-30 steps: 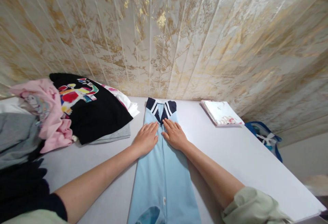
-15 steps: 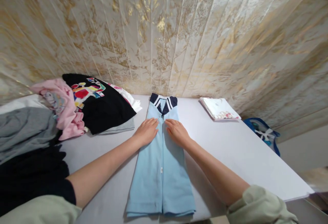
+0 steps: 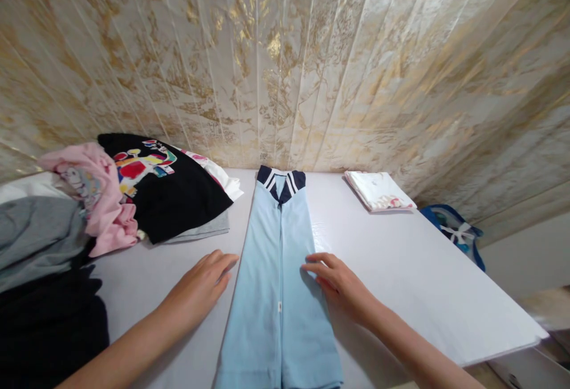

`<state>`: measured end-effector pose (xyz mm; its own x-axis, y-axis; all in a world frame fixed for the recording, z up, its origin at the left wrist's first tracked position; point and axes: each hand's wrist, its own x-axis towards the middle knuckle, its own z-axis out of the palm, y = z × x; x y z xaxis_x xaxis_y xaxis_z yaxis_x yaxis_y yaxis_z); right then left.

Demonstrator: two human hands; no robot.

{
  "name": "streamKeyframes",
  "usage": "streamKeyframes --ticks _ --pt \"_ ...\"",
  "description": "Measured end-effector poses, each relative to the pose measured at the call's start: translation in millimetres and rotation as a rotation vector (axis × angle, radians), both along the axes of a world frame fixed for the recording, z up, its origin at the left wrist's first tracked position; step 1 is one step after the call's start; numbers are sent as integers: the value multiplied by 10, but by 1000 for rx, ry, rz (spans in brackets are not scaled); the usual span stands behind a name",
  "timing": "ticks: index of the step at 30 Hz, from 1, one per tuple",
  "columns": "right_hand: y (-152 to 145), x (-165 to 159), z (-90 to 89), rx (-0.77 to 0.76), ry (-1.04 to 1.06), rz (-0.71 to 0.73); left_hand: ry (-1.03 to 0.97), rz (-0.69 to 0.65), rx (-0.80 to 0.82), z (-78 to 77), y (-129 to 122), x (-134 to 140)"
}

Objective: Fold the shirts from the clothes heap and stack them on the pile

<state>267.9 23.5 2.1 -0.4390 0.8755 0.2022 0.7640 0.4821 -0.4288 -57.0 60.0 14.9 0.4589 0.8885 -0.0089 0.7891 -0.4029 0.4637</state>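
Note:
A light blue shirt [image 3: 262, 294] with a navy, white-striped sailor collar lies lengthwise before me. Its two sides are folded inward so the edges meet along the middle, and a small white tag shows at that seam. Beside the shirt's left edge is my left hand [image 3: 209, 276], fingers loosely stretched and holding nothing. My right hand [image 3: 336, 282] is over the right edge, its fingers apart above the blue cloth; whether the fingertips touch the cloth I cannot tell.
On the left is a heap of clothes: a black printed T-shirt [image 3: 178, 199], a pink garment [image 3: 104, 199], a grey one [image 3: 40, 234] and black cloth [image 3: 48, 323]. A folded white garment [image 3: 380, 191] lies at the back right of the white table [image 3: 414, 282]. A blue bag [image 3: 458, 231] stands beyond the right edge.
Both hands have left the upper part of the shirt and drawn back toward me and outward, one to each side. The shirt keeps its folded shape.

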Motion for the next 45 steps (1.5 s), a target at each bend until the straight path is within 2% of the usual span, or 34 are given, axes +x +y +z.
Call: streamKeyframes --ticks 3,6,13,16,19,25,28,32,34,36,40,43,45 --pt "-320 49 -39 4 0 6 -9 -17 -25 -68 -172 -150" --pt "-524 61 -45 3 -2 25 -33 -85 -12 -114 -303 -170" --pt "-810 114 60 -68 -36 162 -31 -177 -86 52 -634 -149" --pt "-860 76 12 -78 -43 259 -79 -259 -81 101 -803 -56" --pt "-860 -19 -46 -107 -61 312 -96 -379 -99 81 -915 95" --pt "-815 -110 -44 -49 -132 342 103 -360 26 -123 -945 342" --pt "-836 -127 -97 -26 -146 321 207 -357 58 -221 -920 405" --pt "-866 -218 -149 -26 -96 233 122 -351 46 -195 -887 425" --pt "-834 -259 -64 -98 -41 204 22 -338 -45 -93 -845 414" --pt "-738 -271 101 -201 40 172 -66 -300 -182 61 -752 404" --pt "-297 -219 438 -345 254 53 -139 -198 -431 404 -307 441" --pt "176 -175 465 -335 307 -53 -184 -143 -478 514 213 523" --pt "453 -160 359 -315 303 -136 -238 -70 -439 460 537 566"
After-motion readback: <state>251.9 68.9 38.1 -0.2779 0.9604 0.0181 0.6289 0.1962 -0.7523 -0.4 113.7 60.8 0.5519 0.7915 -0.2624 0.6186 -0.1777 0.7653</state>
